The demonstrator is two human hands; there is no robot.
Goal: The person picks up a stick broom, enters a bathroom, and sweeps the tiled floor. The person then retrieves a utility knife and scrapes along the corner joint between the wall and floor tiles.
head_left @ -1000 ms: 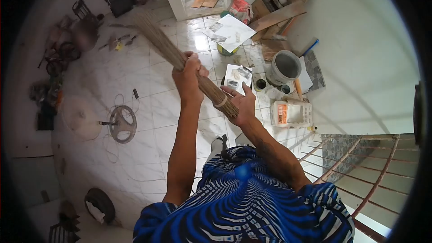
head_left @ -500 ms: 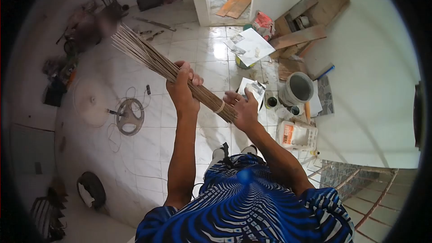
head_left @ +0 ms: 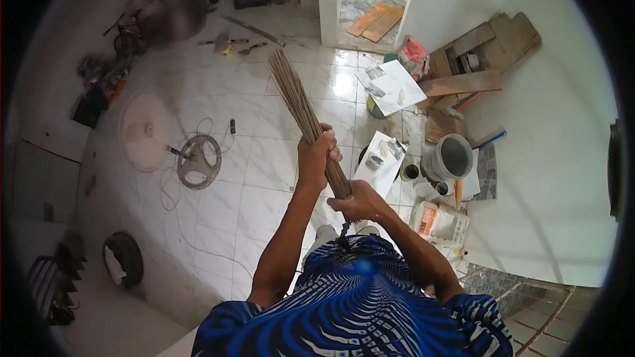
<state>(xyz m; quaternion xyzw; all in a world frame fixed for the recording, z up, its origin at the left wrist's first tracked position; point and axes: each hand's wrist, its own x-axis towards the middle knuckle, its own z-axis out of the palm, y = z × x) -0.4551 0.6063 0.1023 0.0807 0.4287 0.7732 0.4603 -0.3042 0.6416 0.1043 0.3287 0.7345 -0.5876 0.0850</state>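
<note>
Standing on glossy white marbled tiles, in a room strewn with building clutter. Toward the right wall, with wooden boards heaped near a grey plastic bucket and an orange-labelled container, probably gathered there to leave walking space. Near the boards, with a white panel laid over a green tub, perhaps as a makeshift lid.

Gripping a stick broom in front of the blue patterned shirt: wrapping the left hand around its middle and closing the right hand on its lower end, close together along the bundle. Likely held at two points to keep thin sticks from splaying. Slanting from the right hand, nearest the body, past the left to loose tips pointing away.
</note>
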